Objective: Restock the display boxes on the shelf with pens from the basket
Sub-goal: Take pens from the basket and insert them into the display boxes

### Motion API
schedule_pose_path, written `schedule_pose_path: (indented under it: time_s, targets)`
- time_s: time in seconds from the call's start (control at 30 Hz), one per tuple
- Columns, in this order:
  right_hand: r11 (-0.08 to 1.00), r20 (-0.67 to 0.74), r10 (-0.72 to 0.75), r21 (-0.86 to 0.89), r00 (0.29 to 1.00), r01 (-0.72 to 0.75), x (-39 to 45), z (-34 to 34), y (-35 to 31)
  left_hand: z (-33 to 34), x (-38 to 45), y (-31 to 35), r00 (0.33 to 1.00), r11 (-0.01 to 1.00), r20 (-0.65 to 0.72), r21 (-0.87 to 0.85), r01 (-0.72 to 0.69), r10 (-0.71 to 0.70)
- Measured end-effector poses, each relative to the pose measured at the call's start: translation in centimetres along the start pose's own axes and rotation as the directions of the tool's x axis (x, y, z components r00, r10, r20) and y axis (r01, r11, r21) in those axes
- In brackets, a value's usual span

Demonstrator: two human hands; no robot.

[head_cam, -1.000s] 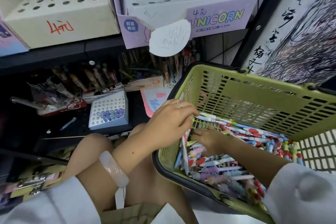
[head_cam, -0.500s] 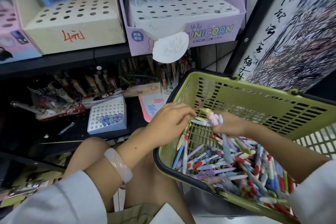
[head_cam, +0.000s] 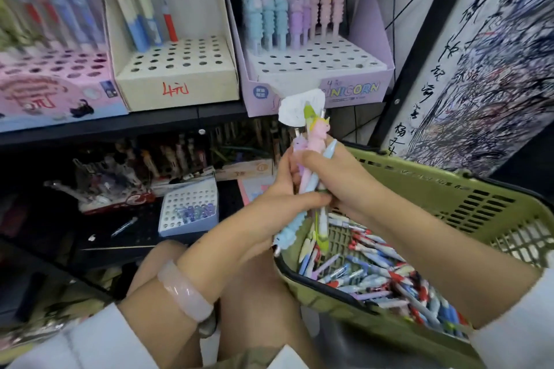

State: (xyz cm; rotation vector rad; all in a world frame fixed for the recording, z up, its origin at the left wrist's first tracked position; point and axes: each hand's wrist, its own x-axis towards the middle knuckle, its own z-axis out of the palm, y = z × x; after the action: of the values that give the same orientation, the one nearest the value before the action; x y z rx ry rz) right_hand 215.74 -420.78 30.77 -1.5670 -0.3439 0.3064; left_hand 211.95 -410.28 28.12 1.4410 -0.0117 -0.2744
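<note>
Gripping a bunch of pens upright above the basket, both the left hand and right hand curl fingers around it, probably sorting toward the unicorn box beyond the fingertips.

The lilac display box reads "UNICORN"; the beige display box bears red handwriting.

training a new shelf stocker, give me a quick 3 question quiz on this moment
1. True or false: both hands grip one bunch of pens above the basket.
2. Which display box holds pens like the pink one in the bunch? A cream box, B UNICORN box
3. What is worn on the left wrist?

Key:
1. True: left hand and right hand hold the pen bunch over the green basket.
2. B, the UNICORN box.
3. A pale pink bangle.
</note>
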Motion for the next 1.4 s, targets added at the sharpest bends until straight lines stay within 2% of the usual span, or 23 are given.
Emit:
schedule_pose_path:
  time_s: [0.1, 0.2, 0.33, 0.4, 0.47, 0.53, 0.6, 0.7, 0.83, 0.9, 1.03, 1.2, 1.4]
  targets:
    - [0.990, -0.047, -0.099, -0.104, 0.994, 0.093, 0.7, 3.0, -1.1, -1.6, -1.2, 0.8, 0.991, 0.996, -0.091, -0.007, -0.094, 0.093]
    - [0.947, -0.045, -0.181, -0.277, 0.982, 0.162, 1.2, 5.7, -2.2, -3.4, -2.7, 1.6, 0.976, 0.981, -0.103, 0.042, -0.191, 0.194]
    - [0.906, -0.011, -0.193, -0.386, 0.981, 0.174, 1.7, 8.1, -3.4, -6.2, -4.4, 2.6, 0.947, 0.953, -0.130, 0.108, -0.282, 0.294]
    - [0.946, 0.056, -0.107, -0.302, 0.993, 0.119, 2.2, 8.6, -4.0, -7.7, -5.2, 3.1, 0.944, 0.955, -0.150, 0.091, -0.283, 0.295]
    - [0.994, 0.107, 0.010, -0.108, 0.994, 0.001, 3.0, 9.1, -4.8, -9.3, -5.8, 3.4, 0.955, 0.965, -0.139, 0.037, -0.258, 0.260]
    - [0.997, 0.130, 0.011, 0.077, 0.991, -0.021, 4.0, 9.6, -5.3, -10.5, -6.2, 3.8, 0.968, 0.970, -0.071, -0.024, -0.242, 0.239]
    - [0.988, 0.156, -0.047, 0.156, 0.987, 0.022, 5.0, 10.2, -5.6, -11.3, -6.6, 4.2, 0.972, 0.965, -0.041, -0.114, -0.234, 0.231]
    - [0.982, 0.154, -0.101, 0.177, 0.983, 0.073, 5.9, 10.7, -5.9, -12.3, -6.6, 4.6, 0.970, 0.953, -0.111, -0.194, -0.234, 0.216]
    - [0.991, 0.075, -0.129, 0.054, 0.989, 0.125, 7.4, 11.4, -6.7, -13.8, -6.6, 5.4, 0.959, 0.956, -0.211, -0.186, -0.229, 0.189]
    - [0.986, 0.049, -0.166, 0.026, 0.985, 0.165, 8.4, 12.2, -7.8, -14.8, -6.7, 6.2, 0.936, 0.956, -0.288, -0.151, -0.253, 0.202]
    - [0.947, -0.059, -0.320, -0.046, 0.946, 0.318, 11.7, 14.4, -11.9, -18.3, -7.6, 8.3, 0.847, 0.953, -0.459, -0.005, -0.304, 0.268]
    - [0.877, -0.012, -0.454, -0.181, 0.891, 0.445, 16.1, 20.2, -15.0, -23.0, -9.5, 10.0, 0.720, 0.939, -0.623, 0.074, -0.335, 0.306]
    - [0.802, 0.027, -0.507, -0.352, 0.862, 0.483, 20.1, 26.2, -14.7, -26.9, -11.6, 9.7, 0.698, 0.950, -0.673, 0.027, -0.310, 0.246]
